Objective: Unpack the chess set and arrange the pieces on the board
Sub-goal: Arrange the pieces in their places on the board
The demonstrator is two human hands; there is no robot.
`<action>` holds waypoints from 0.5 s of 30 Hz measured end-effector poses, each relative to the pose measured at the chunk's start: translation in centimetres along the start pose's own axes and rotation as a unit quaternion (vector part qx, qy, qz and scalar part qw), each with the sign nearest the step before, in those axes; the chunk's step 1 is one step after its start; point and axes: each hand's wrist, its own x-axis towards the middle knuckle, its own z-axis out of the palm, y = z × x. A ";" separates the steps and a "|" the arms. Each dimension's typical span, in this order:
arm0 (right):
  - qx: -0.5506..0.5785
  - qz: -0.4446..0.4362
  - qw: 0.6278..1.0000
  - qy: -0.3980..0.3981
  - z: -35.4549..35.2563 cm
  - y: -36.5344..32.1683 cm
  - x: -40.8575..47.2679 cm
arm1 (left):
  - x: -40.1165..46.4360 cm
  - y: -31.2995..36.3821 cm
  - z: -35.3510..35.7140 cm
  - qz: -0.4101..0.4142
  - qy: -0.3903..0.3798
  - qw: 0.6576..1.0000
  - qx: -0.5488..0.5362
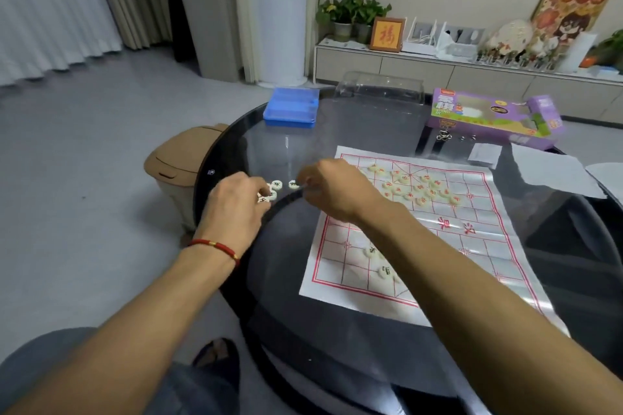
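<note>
Box (488,120) lettering unreadable; framed sign (387,34) shows 福.

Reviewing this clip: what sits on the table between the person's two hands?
In the head view, between the left hand and right hand, black-marked pieces lie loose on the glass table, off the board.

Glossy glass table (337,330), shiny plastic board (488,246)
</note>
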 end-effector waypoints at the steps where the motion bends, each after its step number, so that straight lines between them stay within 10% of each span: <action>1: -0.003 0.014 1.000 -0.002 0.7 -0.5 1.2 | 0.0 -0.6 0.3 -0.006 -0.001 1.000 0.007; 15: -0.016 -0.024 0.999 0.034 4.3 -1.7 4.1 | -1.1 -1.7 1.3 0.040 -0.028 0.999 -0.012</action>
